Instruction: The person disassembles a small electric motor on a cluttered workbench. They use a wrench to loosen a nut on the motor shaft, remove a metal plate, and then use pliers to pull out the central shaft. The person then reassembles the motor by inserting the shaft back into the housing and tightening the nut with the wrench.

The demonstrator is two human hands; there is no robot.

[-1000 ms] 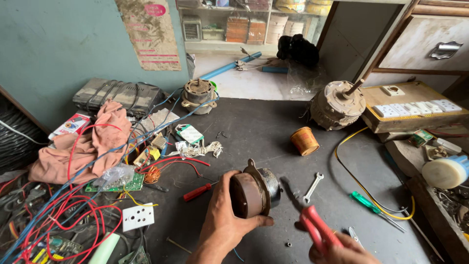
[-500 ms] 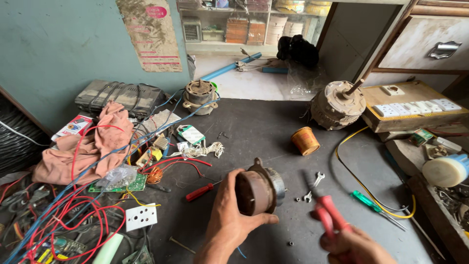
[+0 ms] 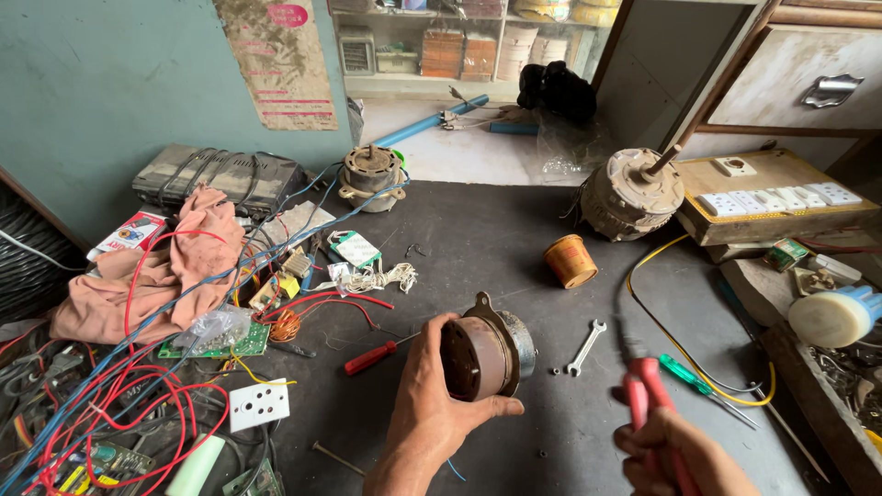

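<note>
With your left hand (image 3: pixel 432 404) gripping the small motor (image 3: pixel 485 347) and your right hand (image 3: pixel 675 450) closed around the red-handled pliers (image 3: pixel 643 390), you are mid-disassembly; the next move likely calls for bringing the jaws left onto the motor housing.

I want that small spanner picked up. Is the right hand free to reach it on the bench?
Probably not yet: the right hand is closed around red-handled pliers. The spanner lies close by on bare benchtop, nothing covering it.

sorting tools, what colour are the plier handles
Red, on the pliers in the right hand, head view.
</note>
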